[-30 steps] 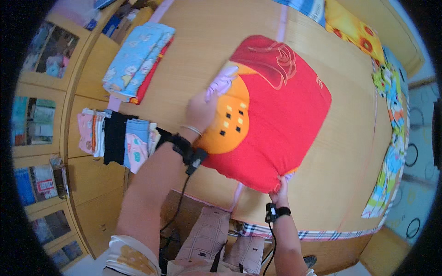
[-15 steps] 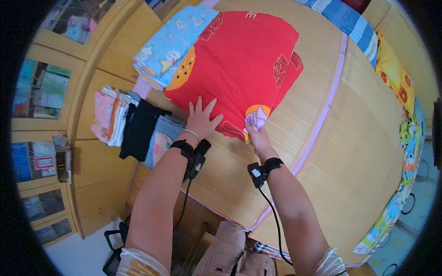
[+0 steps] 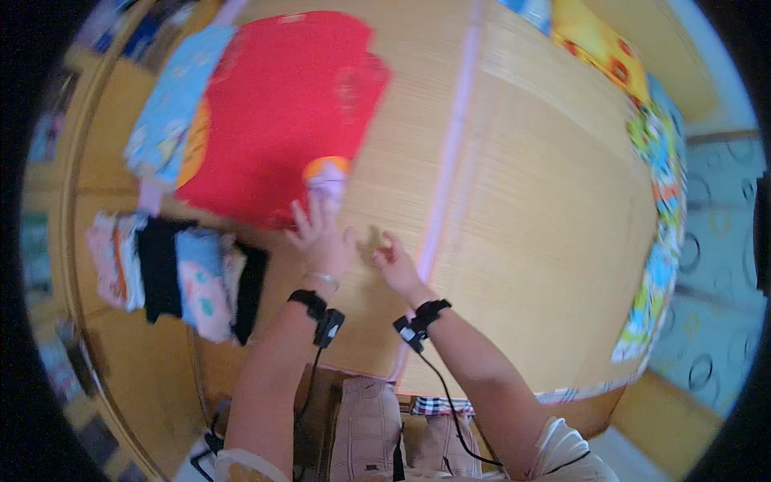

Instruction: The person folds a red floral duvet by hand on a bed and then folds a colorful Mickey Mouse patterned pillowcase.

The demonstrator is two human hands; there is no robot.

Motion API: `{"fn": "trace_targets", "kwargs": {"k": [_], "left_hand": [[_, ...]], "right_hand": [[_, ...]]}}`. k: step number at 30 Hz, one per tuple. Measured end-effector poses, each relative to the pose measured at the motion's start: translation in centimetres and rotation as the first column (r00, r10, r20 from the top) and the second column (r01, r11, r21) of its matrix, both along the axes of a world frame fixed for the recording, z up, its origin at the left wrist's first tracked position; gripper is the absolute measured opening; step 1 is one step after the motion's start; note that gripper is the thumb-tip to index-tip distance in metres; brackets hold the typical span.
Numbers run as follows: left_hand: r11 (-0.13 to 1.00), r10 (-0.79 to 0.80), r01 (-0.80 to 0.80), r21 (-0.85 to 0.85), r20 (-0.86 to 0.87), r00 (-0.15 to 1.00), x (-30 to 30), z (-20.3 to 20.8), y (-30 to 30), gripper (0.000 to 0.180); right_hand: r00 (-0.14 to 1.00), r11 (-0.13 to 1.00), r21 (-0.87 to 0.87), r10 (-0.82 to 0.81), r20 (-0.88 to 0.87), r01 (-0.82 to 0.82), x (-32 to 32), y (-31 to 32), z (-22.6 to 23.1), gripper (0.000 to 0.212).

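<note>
A red printed cloth [image 3: 277, 120] with orange and lilac patches lies spread on the woven mat [image 3: 546, 265]. Its far left edge lies against a light blue patterned folded cloth [image 3: 175, 104]. My left hand [image 3: 323, 245] is at the red cloth's near right corner, fingers spread, the tips touching or just over the lilac patch. To its right, my right hand [image 3: 395, 265] hovers above the mat, apart from the cloth. Its fingers are loosely bent with nothing seen in them; blur softens both hands.
A row of folded clothes [image 3: 181, 269] in pink, white, black and denim blue sits on the left. Wooden cabinets [image 3: 112, 177] line that side. A pink seam [image 3: 450, 161] crosses the mat. Bright patterned bedding [image 3: 662, 217] runs along the right edge. Cables hang from both wrist straps.
My right hand has let go of the red cloth's near corner and drawn away. My left hand has shifted to that corner. The whole view has swung right.
</note>
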State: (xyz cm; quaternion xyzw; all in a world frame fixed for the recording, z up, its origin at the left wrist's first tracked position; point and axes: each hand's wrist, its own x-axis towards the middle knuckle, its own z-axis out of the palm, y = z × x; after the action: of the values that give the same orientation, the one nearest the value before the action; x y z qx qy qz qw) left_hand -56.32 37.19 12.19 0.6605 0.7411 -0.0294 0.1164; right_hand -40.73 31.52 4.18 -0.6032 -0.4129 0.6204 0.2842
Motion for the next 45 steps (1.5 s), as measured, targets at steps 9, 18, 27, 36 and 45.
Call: {"fn": "trace_targets", "kwargs": {"k": [9,18,27,36,45], "left_hand": [[0.837,-0.482,0.54,-0.085,0.352,0.802,31.5,-6.2,-12.5,0.062],[0.508,-0.673,0.794,-0.334,0.422,0.607,62.4,-11.5,-29.7,0.074],[0.607,-0.619,0.539,-0.584,0.078,0.782,88.6,-13.0,-36.5,0.122],[0.569,-0.643,0.366,-0.736,-0.121,0.756,91.7,-12.9,-37.3,0.136],[0.561,-0.641,0.434,-0.705,-0.038,0.767,91.3,-12.5,-37.6,0.137]], "right_hand": [[0.79,0.892,0.026,-0.414,0.452,0.452,28.6,-19.3,-6.3,0.052],[0.44,0.681,0.201,-0.641,0.629,0.704,56.1,-37.1,-8.5,0.044],[0.053,0.639,0.5,-0.645,0.763,0.585,87.7,-43.6,-6.9,0.052],[-0.023,0.57,0.331,-0.48,0.877,0.752,104.4,-44.3,-7.9,0.045],[0.295,0.763,0.061,-0.321,0.9,0.644,94.9,-43.0,-8.6,0.017]]}}
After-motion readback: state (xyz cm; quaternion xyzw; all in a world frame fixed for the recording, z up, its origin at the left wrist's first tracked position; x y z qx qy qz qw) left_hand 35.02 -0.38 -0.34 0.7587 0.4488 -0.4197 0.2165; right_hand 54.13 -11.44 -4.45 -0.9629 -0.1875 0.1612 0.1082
